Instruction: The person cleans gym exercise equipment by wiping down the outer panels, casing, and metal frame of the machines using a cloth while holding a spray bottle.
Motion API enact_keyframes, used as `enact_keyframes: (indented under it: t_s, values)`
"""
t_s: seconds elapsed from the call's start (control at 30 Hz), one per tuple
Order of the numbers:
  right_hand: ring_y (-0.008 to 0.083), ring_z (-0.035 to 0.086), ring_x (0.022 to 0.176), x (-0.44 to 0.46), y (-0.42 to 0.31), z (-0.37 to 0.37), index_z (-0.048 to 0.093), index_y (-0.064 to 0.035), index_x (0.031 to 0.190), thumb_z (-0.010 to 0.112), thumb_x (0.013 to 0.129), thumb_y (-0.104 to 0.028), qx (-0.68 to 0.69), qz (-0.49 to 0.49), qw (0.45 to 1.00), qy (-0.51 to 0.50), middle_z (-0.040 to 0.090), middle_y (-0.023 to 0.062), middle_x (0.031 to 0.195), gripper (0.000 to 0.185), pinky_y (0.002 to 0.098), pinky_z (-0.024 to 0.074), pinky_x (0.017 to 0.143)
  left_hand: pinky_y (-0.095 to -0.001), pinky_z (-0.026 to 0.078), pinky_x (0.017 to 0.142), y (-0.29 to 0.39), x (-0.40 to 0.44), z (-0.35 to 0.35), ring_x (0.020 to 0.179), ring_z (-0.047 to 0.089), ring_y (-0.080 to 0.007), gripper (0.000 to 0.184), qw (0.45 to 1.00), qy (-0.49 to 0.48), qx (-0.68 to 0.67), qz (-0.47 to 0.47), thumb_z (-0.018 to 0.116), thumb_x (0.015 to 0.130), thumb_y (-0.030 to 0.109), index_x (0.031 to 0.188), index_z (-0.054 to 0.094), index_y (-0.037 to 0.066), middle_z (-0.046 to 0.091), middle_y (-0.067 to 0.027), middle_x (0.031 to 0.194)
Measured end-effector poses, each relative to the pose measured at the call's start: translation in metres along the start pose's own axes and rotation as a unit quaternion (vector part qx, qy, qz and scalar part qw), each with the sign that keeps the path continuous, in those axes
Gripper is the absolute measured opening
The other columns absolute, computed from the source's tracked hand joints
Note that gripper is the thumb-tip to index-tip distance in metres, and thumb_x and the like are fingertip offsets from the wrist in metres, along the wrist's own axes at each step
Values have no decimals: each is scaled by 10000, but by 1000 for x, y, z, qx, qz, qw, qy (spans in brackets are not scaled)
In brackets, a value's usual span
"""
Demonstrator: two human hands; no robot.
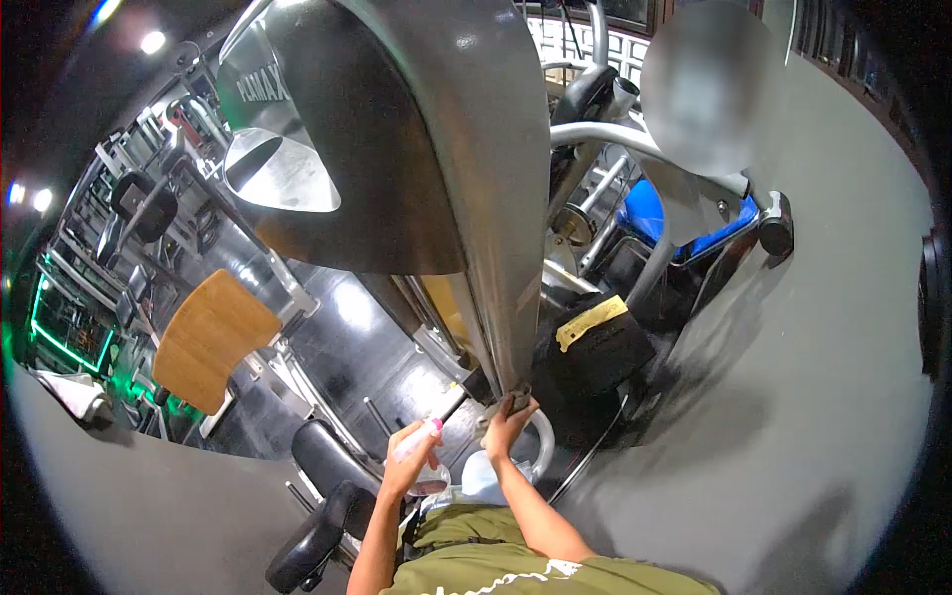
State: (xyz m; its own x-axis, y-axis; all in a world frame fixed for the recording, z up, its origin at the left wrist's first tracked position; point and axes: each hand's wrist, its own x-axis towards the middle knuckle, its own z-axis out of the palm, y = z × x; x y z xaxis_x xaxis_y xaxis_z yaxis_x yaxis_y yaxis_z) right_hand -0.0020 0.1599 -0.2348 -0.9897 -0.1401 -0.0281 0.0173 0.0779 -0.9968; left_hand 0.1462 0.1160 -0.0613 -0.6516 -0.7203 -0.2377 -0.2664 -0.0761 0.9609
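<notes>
Left hand: our left hand (405, 461) is wrapped around the neck of a spray bottle.
Spray bottle: it sits in front of our body, its pink top (434, 424) uppermost and its clear lower part (432, 484) showing below our fingers.
Right hand: our right hand (508, 433) grasps a grey cloth (487, 419) at the narrow lower end of the machine cover; how firmly it presses there, we cannot tell.
Machine cover: the tall grey cover (486, 149) with its black panel (367, 159) rises before us and blocks much of the room behind it.
Close by: a curved pipe (543, 446) bends just beside our right hand, and a pale blue thing (483, 479) we cannot make out lies between our forearms.
Black pads: one pad (335, 458) is near our left hand, another (315, 540) lower, beside our left forearm.
Right side: a black box (615, 347) bears a yellow strip (592, 322); beyond it are a blue seat (647, 210), silver pipes and a grey wall (843, 268). A blurred oval hides part of that corner.
Left side: past a wooden board (216, 340) we see more gym machines (144, 206), green lights and a white towel (74, 394).
</notes>
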Motion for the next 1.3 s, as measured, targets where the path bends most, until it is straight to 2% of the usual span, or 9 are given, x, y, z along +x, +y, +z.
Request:
enact_keyframes:
  t_s: [0.07,0.17,0.27,0.4,0.73,0.97,1.07,1.13,1.3]
  values:
    - [405,514,1041,5,8,-18,394,19,1208,605,929,-225,-4,27,999,-19,506,253,1117,426,463,385,918,-241,421,484,0,0,-2,519,595,-106,266,1000,1,0,-4,631,900,288,848,632,27,643,-39,716]
    - [378,567,908,24,-9,-43,548,-60,1056,717,824,-165,-65,-269,960,-36,555,152,966,306,425,460,813,-240,419,481,-7,-1,-3,516,593,-106,271,1000,-7,-13,24,637,899,294,839,631,30,637,-35,711]
    - [325,589,848,49,-58,-50,614,-103,1036,762,757,-150,-62,-420,904,-40,568,120,976,320,412,487,720,-239,421,480,-4,-4,-1,516,591,-107,276,1000,4,-21,9,637,904,299,843,629,29,639,-38,720]
    - [253,592,732,61,-69,-53,691,-222,963,795,685,-136,-125,-474,870,-55,529,62,903,309,374,499,601,-236,411,477,4,-8,6,517,595,-113,273,999,31,-16,7,624,901,295,834,617,31,640,-42,722]
    - [212,594,643,53,-14,-49,696,-364,1027,785,682,-166,-235,-462,841,-156,513,25,830,408,340,484,496,-238,399,486,1,0,-2,517,593,-103,325,999,43,3,2,632,907,341,812,614,31,649,-38,728]
    - [214,604,666,48,-101,-44,725,-356,1015,804,656,-153,-161,-445,876,-95,517,9,821,419,351,512,539,-244,403,468,-5,7,0,502,601,-129,262,999,34,-1,6,598,913,291,841,598,38,648,-49,726]
    - [237,649,738,48,-114,-44,676,-417,1099,797,659,-157,-176,-459,867,-82,551,27,1026,526,362,511,545,-243,407,473,-3,13,5,508,602,-126,265,1000,24,1,-1,595,914,292,845,599,36,649,-48,732]
    - [241,602,720,46,-90,-40,736,-313,993,801,660,-133,-118,-433,890,-75,522,42,825,384,385,519,630,-239,413,481,4,12,10,523,606,-125,263,1000,21,20,-2,599,911,291,848,600,35,651,-51,744]
    - [243,605,821,49,-36,-73,694,-151,1022,728,726,-62,-109,-316,927,-172,557,79,884,311,323,504,727,-237,411,488,10,20,14,539,611,-122,266,1000,7,5,20,601,908,290,846,599,31,655,-59,750]
